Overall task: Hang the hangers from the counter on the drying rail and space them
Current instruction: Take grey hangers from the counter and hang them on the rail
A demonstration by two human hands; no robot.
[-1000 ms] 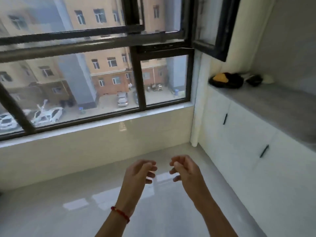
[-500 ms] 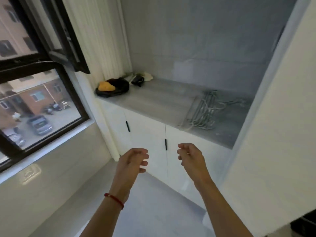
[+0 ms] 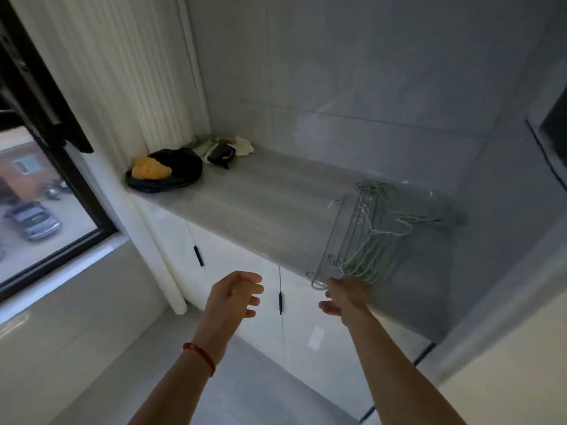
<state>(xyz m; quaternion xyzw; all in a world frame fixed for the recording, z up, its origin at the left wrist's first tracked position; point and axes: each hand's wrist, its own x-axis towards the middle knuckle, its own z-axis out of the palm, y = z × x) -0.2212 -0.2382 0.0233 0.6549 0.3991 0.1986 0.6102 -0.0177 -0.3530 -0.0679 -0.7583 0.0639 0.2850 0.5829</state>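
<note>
A pile of several pale green and clear hangers [image 3: 371, 231] lies on the grey counter [image 3: 276, 204], near its front right edge. My right hand [image 3: 345, 294] reaches the near end of the pile, fingers at the hangers' lower ends; whether they grip is hidden by the hand's back. My left hand [image 3: 233, 297] hovers in front of the cabinet, fingers loosely curled and holding nothing. A red cord circles its wrist. No drying rail is in view.
A black bag with an orange thing on it [image 3: 162, 173] and small dark and white items [image 3: 225, 150] sit at the counter's far left corner. White cabinet doors [image 3: 233, 259] with black handles stand below. An open window frame [image 3: 40, 96] juts in at the left.
The view has swung right from the window to the counter. Both hands moved forward and up; my right hand has reached the pile of hangers.
</note>
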